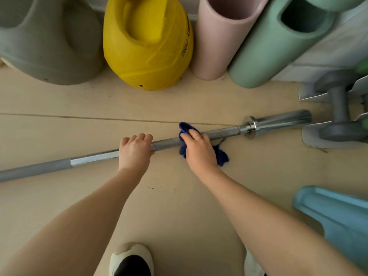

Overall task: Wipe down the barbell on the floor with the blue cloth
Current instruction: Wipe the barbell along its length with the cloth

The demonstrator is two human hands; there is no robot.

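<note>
barbell (219, 132) lying across floor (179, 196), sleeve end toward right edge | left hand (135, 150) curled round shaft, steadying | right hand (199, 150) grips blue cloth (184, 129) wrapped on shaft near collar | wipe midway, judged; left length looks undone

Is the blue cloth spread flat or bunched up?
Bunched: the blue cloth wraps the barbell under the right hand.
</note>
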